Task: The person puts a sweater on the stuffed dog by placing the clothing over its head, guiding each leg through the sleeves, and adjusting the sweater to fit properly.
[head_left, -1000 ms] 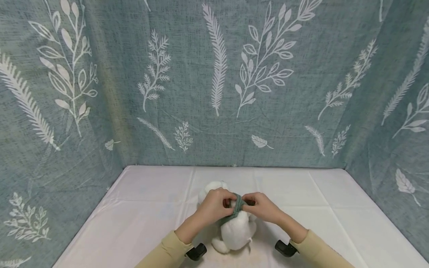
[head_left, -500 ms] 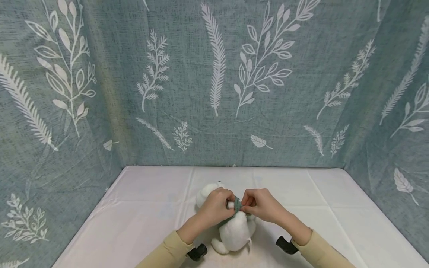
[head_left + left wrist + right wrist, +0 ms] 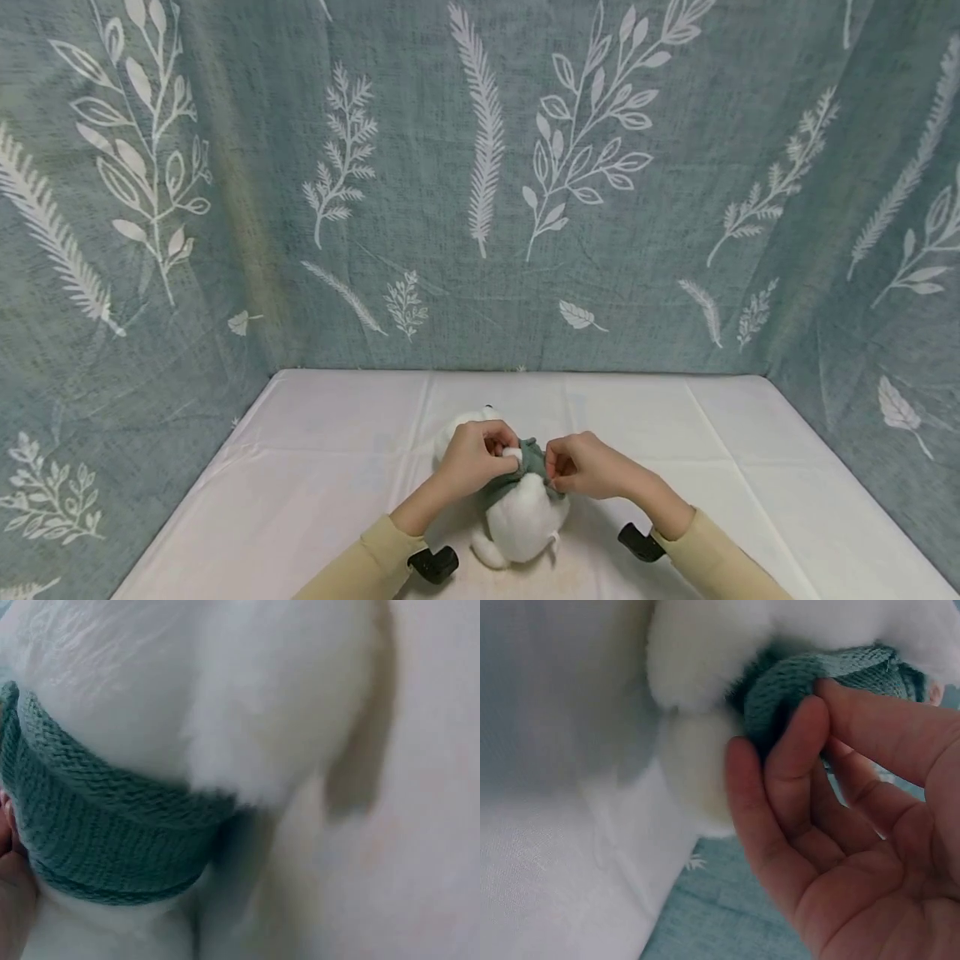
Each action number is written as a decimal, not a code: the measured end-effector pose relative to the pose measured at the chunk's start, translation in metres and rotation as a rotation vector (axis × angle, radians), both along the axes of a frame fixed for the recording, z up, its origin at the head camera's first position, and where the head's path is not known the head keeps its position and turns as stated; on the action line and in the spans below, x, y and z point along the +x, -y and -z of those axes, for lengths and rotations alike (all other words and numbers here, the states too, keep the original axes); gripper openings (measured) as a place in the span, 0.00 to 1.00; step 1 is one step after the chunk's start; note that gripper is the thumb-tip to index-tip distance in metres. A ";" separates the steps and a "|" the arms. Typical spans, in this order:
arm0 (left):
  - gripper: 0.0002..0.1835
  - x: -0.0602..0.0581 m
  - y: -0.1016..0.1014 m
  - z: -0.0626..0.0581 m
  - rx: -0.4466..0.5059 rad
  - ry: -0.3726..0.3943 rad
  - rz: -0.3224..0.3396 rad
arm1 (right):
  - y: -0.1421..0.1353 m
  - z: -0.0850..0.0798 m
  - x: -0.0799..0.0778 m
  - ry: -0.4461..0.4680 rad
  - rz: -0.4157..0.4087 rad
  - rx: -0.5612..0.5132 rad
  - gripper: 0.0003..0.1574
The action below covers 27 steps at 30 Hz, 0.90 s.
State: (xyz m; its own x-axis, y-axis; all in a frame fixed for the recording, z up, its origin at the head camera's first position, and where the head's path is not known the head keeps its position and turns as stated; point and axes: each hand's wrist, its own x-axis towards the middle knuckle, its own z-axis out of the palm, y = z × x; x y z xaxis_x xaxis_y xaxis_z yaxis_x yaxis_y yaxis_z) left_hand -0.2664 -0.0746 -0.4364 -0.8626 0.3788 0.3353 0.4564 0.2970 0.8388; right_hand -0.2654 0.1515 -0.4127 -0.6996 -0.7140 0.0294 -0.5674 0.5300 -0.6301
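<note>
A white plush toy (image 3: 521, 521) lies on the table, wearing a green knitted garment (image 3: 534, 457) round its middle. My left hand (image 3: 474, 457) pinches at a small white limb of the toy beside the knit's upper part. Only the edge of my left hand (image 3: 13, 889) shows in the left wrist view, next to the ribbed garment (image 3: 112, 825). On the other side, my right hand (image 3: 592, 467) pinches the garment's edge. The right wrist view has the thumb and forefinger on the rolled knit (image 3: 780, 701), near the white fur (image 3: 694, 660). Part of the toy is hidden behind my left hand.
A white cloth covers the table (image 3: 337, 433). A blue-green curtain (image 3: 420, 208) with white leaf prints stands behind it and along both sides. Black wrist devices (image 3: 433, 565) hang under my sleeves.
The knit, earlier bunched up between my hands, now lies spread lower over the toy's body. My right hand has moved slightly down with its edge; my left hand has shifted slightly left.
</note>
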 end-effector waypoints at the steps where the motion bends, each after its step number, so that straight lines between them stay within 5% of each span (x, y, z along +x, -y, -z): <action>1: 0.06 0.000 0.001 0.000 0.027 0.021 -0.004 | 0.000 0.001 -0.001 -0.011 -0.009 0.004 0.09; 6: 0.06 -0.001 0.003 0.000 0.073 0.091 -0.007 | 0.004 0.003 0.001 -0.057 0.010 0.039 0.10; 12: 0.10 0.008 0.003 -0.023 -0.207 -0.012 0.033 | 0.011 0.001 0.007 -0.157 0.044 0.066 0.09; 19: 0.12 0.017 -0.003 -0.042 -0.486 -0.218 0.071 | 0.012 0.002 0.008 -0.123 0.052 0.015 0.10; 23: 0.11 0.016 -0.004 -0.035 -0.442 -0.216 0.062 | 0.012 0.003 0.005 -0.100 0.048 0.009 0.09; 27: 0.11 0.011 -0.003 -0.019 -0.244 -0.080 0.061 | 0.011 0.004 0.004 -0.081 0.027 0.028 0.09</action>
State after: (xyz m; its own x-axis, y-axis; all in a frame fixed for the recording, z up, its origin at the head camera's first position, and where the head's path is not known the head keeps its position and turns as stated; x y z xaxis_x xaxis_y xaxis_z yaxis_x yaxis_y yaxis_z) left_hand -0.2556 -0.0719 -0.4177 -0.8103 0.5070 0.2939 0.5415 0.4559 0.7064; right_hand -0.2615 0.1406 -0.4167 -0.7145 -0.6964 0.0673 -0.6015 0.5623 -0.5675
